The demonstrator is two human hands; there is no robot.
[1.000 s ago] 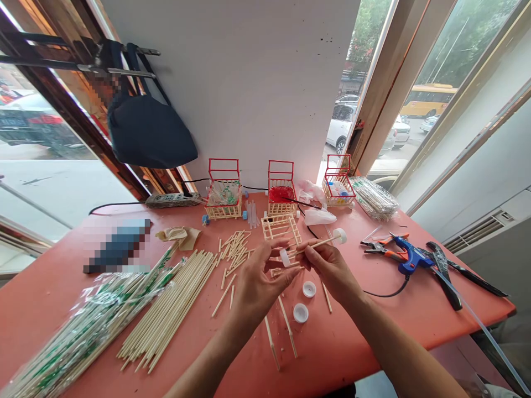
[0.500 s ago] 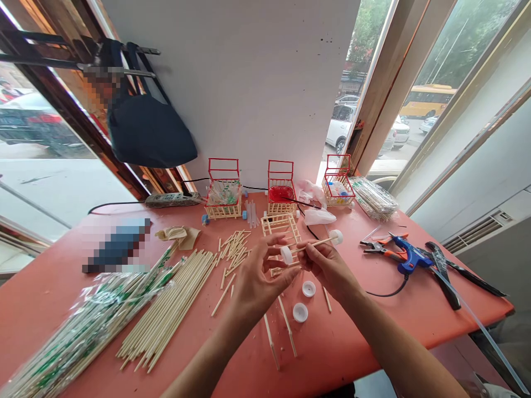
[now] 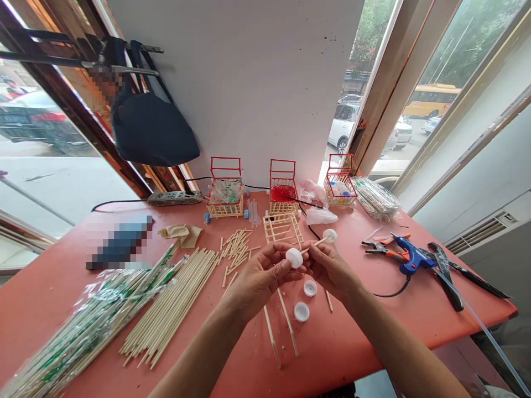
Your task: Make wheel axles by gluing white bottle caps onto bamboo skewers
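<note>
Two white bottle caps (image 3: 294, 258) stand at opposite ends of a wooden stick (image 3: 318, 242), held above the red tabletop (image 3: 338, 351). The left hand (image 3: 265, 272) pinches the nearer cap between thumb and fingers; the right hand (image 3: 332, 270) grips the stick between the caps. Nearer the viewer lie two loose caps (image 3: 301, 312); beyond, a wooden-stick frame (image 3: 283, 227).

A dark bag (image 3: 155, 130) hangs by its straps from a metal bar (image 3: 41, 58) at left, overlapping a pale wall (image 3: 249, 83). Below it lies a power strip (image 3: 174, 198), a black cable (image 3: 120, 203) trailing left. Outdoors, at right, are a white car (image 3: 341, 128) and a yellow bus (image 3: 431, 102) (leafy green trees (image 3: 477, 50) rise above it).
</note>
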